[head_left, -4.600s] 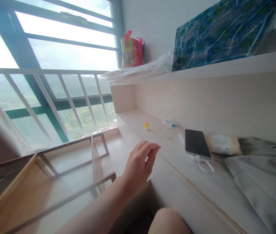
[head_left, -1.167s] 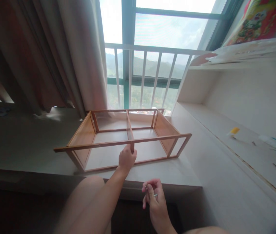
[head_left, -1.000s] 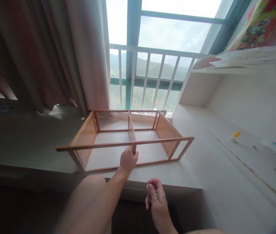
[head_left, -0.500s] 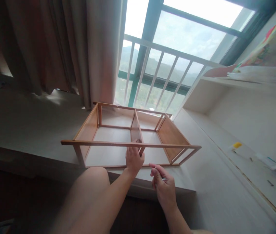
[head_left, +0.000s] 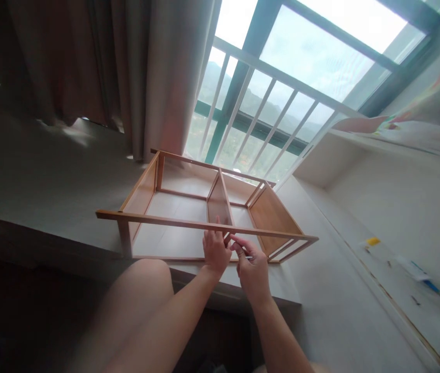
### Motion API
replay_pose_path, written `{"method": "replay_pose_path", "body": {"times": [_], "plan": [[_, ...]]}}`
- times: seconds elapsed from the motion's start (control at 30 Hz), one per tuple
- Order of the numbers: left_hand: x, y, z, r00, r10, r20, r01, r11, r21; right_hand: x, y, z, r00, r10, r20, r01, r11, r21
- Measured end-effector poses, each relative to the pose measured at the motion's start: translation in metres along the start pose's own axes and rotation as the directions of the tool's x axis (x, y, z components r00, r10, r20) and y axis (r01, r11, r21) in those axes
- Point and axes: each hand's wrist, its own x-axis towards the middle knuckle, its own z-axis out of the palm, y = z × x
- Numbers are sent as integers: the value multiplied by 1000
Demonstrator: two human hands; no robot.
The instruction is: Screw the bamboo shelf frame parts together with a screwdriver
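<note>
A wooden shelf frame [head_left: 189,223] lies on its side on a pale ledge, with a middle board [head_left: 219,202] between its two end boards. My left hand [head_left: 216,251] grips the frame where the middle board meets the front rail, its fingers reaching behind the rail. Close beside it, my right hand [head_left: 251,267] is closed on a thin metal tool [head_left: 248,257], of which only a short silvery bit shows. The fingertips of my right hand are by the short wooden piece under the front rail. Whether the tool touches the wood is hidden.
Behind the frame are a barred window [head_left: 266,109] and a long curtain [head_left: 165,77]. On the white surface [head_left: 344,290] at right lie a yellow item [head_left: 372,241], small dark pieces and a blue-and-white packet [head_left: 418,274]. My knee [head_left: 150,274] is near the ledge's edge.
My right hand has moved up and left with the metal tool, to beside my left hand at the front rail. My left hand stays on the frame. The view has tilted slightly.
</note>
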Motion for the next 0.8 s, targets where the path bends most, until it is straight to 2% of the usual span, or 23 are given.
{"method": "replay_pose_path", "body": {"times": [0.23, 0.5, 0.8], "plan": [[-2, -2, 9, 1000, -23, -19, 22, 999, -40, 11, 7, 6, 994, 28, -102, -24, 999, 40], [0, -3, 5, 1000, 10, -2, -10, 998, -59, 20, 9, 5, 997, -17, 79, 23, 997, -77], [-2, 2, 1, 999, -35, 36, 36, 998, -48, 19, 7, 9, 991, -14, 135, 20, 999, -46]]}}
